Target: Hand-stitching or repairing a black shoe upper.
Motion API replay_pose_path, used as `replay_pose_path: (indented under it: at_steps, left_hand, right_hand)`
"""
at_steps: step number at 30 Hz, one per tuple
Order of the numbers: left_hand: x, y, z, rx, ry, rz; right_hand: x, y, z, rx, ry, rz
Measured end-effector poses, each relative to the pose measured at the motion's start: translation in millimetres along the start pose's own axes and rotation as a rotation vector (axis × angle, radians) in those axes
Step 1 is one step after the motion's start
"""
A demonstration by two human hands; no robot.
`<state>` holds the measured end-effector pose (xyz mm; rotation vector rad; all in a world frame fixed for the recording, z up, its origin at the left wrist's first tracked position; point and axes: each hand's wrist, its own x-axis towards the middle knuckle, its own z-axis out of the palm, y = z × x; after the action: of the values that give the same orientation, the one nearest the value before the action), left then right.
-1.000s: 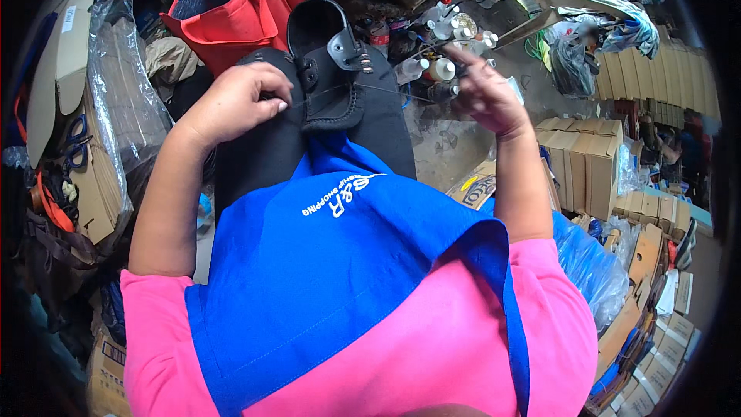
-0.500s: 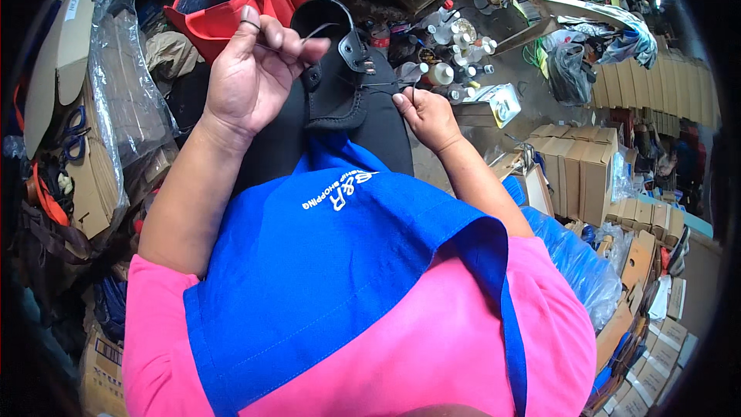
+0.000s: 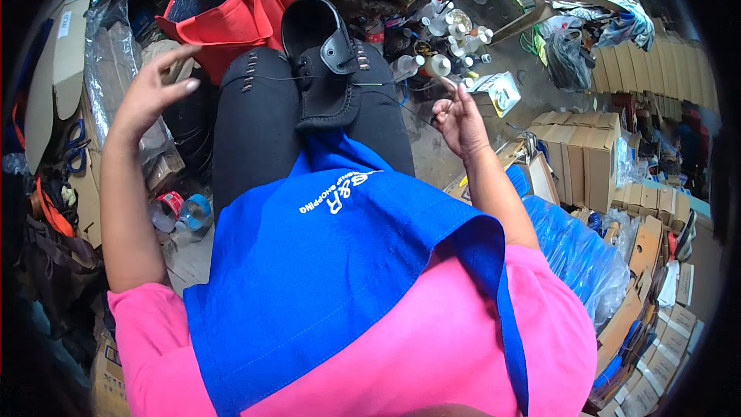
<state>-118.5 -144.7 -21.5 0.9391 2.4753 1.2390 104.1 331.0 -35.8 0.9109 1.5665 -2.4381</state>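
Note:
A black leather piece [image 3: 328, 104] rests on my lap between my knees. It has a rounded cup at its far end, a riveted strap [image 3: 336, 50] and a stitched near edge. A thin dark thread [image 3: 274, 78] runs out from its left side. At its right edge a thin, shiny needle-like piece [image 3: 370, 84] sticks out sideways. My left hand [image 3: 154, 93] is raised to the left of my knee, thumb and fingers apart. To the right, my right hand [image 3: 463, 123] has some fingers curled, with a dark thread leading from the leather toward them.
A red bag [image 3: 231, 19] with a silvery lining stands beyond my knees. Several bottles [image 3: 437, 66] crowd the floor at the far right. Flattened cardboard boxes [image 3: 575, 158] are stacked on the right. Plastic bottles [image 3: 194, 212] lie by my left side.
Both hands have moved outward, away from the leather piece, the left one to the left and the right one to the right. My left fingers have spread. The leather has hardly shifted.

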Motion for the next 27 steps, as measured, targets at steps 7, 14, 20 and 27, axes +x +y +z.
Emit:
replay_pose_path:
  at_steps: [7, 14, 20, 27]
  left_hand:
    - [115, 108, 99, -0.171, -0.525, -0.198]
    - [107, 105, 119, -0.416, -0.533, 0.047]
    - [108, 104, 121, -0.341, -0.591, 0.05]
    - [105, 102, 124, -0.352, -0.586, 0.071]
  right_hand:
    - [-1, -9, -8, -0.029, 0.044, 0.033]
    - [-3, -39, -6, -1.231, 0.323, -0.911]
    - [-6, -65, 129, -1.494, -0.392, -0.55]
    - [-3, -52, 140, -1.579, -0.631, -0.45]
